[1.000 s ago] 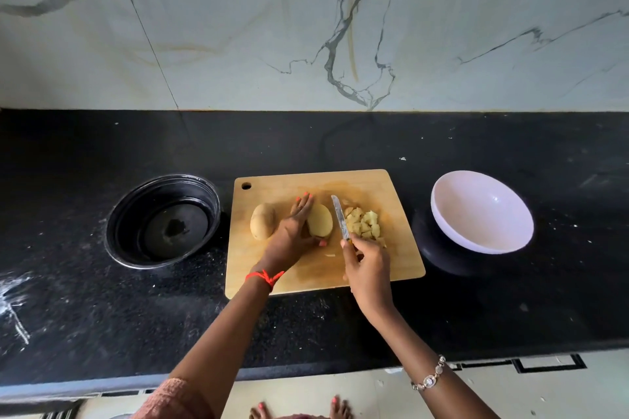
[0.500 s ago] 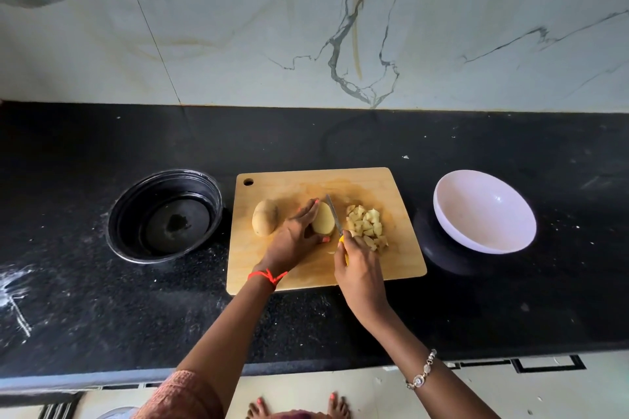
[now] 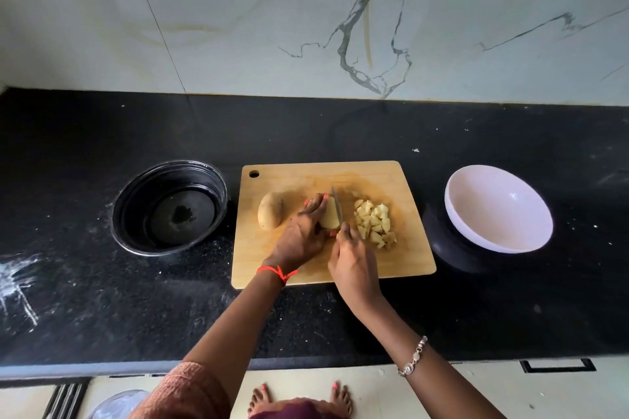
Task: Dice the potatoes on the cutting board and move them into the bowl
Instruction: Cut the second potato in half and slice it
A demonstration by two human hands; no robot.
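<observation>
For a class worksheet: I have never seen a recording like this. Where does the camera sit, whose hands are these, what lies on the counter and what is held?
No machine here: a person wears one wide-angle camera on the head, looking down at their own bare hands. On the black counter lies a wooden cutting board with a whole potato, a cut potato and a pile of diced pieces. The left hand holds the cut potato; the right hand grips a knife, blade against that potato. An empty white bowl stands to the board's right, a black bowl to its left.
</observation>
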